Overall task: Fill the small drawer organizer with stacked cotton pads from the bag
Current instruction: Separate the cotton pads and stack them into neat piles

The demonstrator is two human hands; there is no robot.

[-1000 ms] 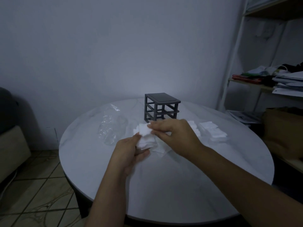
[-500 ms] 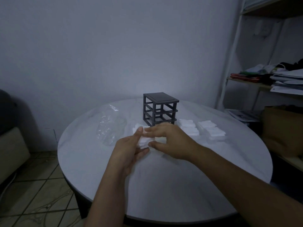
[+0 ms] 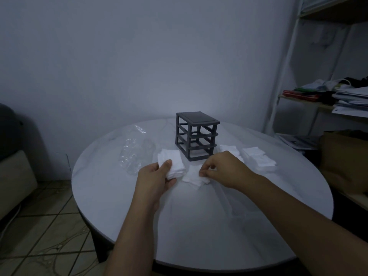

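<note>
We see two bare forearms reaching forward over a round, pale table (image 3: pixel 199 226), with tiled floor (image 3: pixel 39 236) below it on the left. The left hand (image 3: pixel 157 178) grips a stack of cotton pads (image 3: pixel 172 163), thumb laid on top and fingers curled underneath. Just to its right, the right hand (image 3: pixel 223 170) has thumb and fingertips bent together, pinching the edge of a few loose pads (image 3: pixel 194 175) that lie flat on the table. The two hands are near each other but apart.

Just beyond the hands stands the drawer organizer (image 3: pixel 196 135), a dark open frame with several levels and a flat top; we see straight through its bars. To its left a crumpled clear plastic bag (image 3: pixel 135 154) lies on the table. To its right sit two more white piles of pads: the nearer pile (image 3: pixel 229 149) is partly hidden behind the right hand, and the farther pile (image 3: pixel 257 159) lies just beside it.

Past the table is a plain wall (image 3: pixel 139 56). At the right edge a white shelf unit (image 3: pixel 282 76) holds papers and folded cloth, with a brown box (image 3: pixel 342 156) below.
</note>
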